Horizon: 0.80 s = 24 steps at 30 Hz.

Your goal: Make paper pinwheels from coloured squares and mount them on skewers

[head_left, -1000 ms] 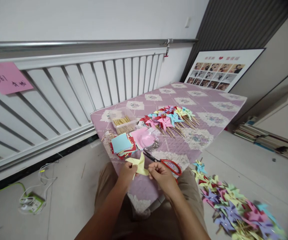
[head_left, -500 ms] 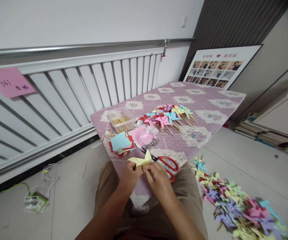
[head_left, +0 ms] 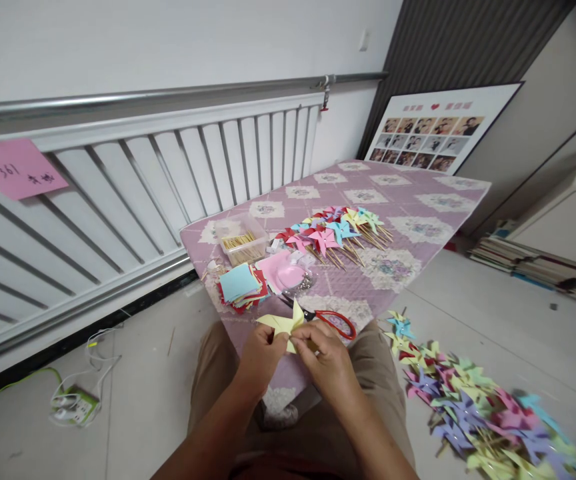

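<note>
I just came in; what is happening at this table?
A person's left hand and right hand both pinch a pale yellow paper pinwheel, close together at its near side. Beyond them, red-handled scissors, a stack of coloured paper and a box of thin sticks lie on the table. Bunched pinwheels lie there too, and more pinwheels lie on the floor.
</note>
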Available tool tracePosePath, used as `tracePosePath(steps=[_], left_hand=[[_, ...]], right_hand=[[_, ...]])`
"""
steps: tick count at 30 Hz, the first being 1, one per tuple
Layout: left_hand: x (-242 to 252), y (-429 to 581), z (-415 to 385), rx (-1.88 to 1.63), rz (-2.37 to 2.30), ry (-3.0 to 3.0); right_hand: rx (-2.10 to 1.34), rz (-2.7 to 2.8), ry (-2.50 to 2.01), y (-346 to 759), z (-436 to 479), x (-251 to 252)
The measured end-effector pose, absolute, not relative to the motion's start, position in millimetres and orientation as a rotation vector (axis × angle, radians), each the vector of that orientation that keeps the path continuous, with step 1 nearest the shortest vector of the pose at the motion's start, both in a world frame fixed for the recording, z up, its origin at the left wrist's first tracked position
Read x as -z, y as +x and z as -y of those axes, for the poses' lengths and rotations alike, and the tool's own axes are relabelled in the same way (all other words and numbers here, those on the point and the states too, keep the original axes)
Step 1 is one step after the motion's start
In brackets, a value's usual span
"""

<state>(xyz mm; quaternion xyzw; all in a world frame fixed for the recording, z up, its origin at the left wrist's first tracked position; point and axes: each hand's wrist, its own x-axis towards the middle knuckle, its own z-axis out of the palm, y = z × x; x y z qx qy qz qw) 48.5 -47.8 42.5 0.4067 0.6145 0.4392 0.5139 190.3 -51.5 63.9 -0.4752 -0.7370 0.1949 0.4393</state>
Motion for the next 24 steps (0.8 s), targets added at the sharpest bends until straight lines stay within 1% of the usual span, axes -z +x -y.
tracePosePath(steps=[6, 13, 18, 24], left_hand=[[-48, 49, 50, -1.071, -1.415, 1.047], [-55, 49, 51, -1.084, -1.395, 1.035], [-50, 48, 51, -1.072, -1.415, 1.053], [-59, 46, 52, -1.053, -1.439, 1.136]], right_hand=[[-0.451, 1.85, -1.187, 192, 52, -66], [-0.33, 1.822, -1.198, 192, 54, -66], [-0.469, 1.835, -1.198, 193, 54, -69], [-0.635, 1.84, -1.182, 195, 54, -75]])
